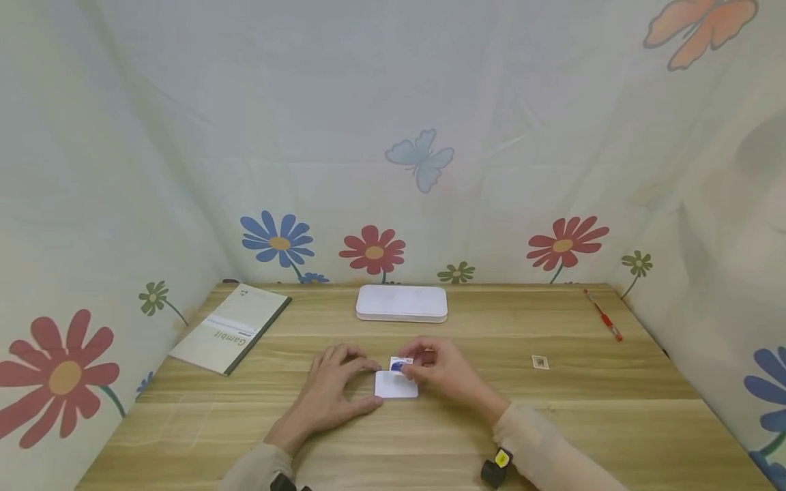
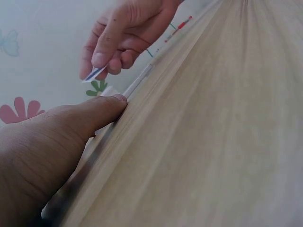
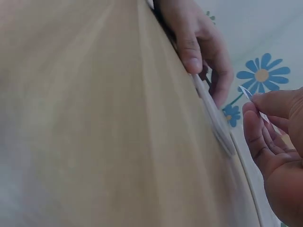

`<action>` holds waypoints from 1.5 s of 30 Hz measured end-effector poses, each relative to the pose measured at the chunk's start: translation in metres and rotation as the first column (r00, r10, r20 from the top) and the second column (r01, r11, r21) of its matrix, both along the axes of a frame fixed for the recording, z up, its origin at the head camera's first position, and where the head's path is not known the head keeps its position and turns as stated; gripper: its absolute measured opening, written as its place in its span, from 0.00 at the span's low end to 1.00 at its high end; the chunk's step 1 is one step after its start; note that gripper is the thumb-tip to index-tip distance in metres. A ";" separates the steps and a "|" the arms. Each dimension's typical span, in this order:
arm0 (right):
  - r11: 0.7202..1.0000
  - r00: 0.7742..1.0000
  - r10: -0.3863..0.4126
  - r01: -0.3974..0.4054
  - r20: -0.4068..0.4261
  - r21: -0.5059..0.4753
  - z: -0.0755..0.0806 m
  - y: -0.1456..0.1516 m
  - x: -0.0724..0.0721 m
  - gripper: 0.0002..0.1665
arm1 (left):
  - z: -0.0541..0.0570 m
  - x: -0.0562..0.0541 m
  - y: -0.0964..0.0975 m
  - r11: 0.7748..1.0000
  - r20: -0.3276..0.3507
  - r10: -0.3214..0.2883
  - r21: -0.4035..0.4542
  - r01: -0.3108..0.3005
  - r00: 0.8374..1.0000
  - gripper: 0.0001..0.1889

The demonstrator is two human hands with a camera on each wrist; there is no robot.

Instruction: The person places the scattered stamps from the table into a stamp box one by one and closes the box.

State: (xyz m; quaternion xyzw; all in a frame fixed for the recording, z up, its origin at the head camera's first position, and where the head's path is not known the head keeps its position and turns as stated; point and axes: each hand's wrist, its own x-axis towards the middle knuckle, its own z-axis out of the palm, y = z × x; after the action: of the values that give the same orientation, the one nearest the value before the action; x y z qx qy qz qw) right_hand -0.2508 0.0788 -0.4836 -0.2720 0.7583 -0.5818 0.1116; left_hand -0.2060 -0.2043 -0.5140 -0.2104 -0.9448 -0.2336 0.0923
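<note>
A small white card with rounded corners (image 1: pixel 396 386) lies flat on the table in the head view. My left hand (image 1: pixel 334 387) holds its left side, index fingertip at the far corner and thumb at the near one; the left wrist view shows the thumb (image 2: pixel 102 113) low against the tabletop. Just over the card's far edge, my right hand (image 1: pixel 447 372) pinches a small stamp-like piece with a blue picture (image 1: pixel 399 365) between thumb and fingers. In the right wrist view this thin piece (image 3: pixel 246 92) is tilted and seen nearly edge-on.
A white flat case (image 1: pixel 402 304) stands at the table's back edge. At the left lies a notebook (image 1: pixel 230 327) with a dark spine. A red pen (image 1: pixel 604 318) and a small square piece with a dark pattern (image 1: pixel 540 362) lie to the right. Flowered curtain surrounds the table (image 1: pixel 467 450).
</note>
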 end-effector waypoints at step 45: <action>0.953 0.923 -0.047 0.156 -0.382 0.261 -0.024 -0.029 0.013 0.09 | -0.002 -0.001 0.001 1.000 -0.026 -0.012 0.016 0.013 1.000 0.29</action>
State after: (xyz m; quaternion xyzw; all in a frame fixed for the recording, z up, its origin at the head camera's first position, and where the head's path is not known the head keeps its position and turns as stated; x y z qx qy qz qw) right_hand -0.2377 0.0496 -0.5080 -0.3180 0.8549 -0.4090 -0.0264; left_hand -0.2069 -0.2035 -0.5164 -0.2186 -0.9403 -0.2390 0.1046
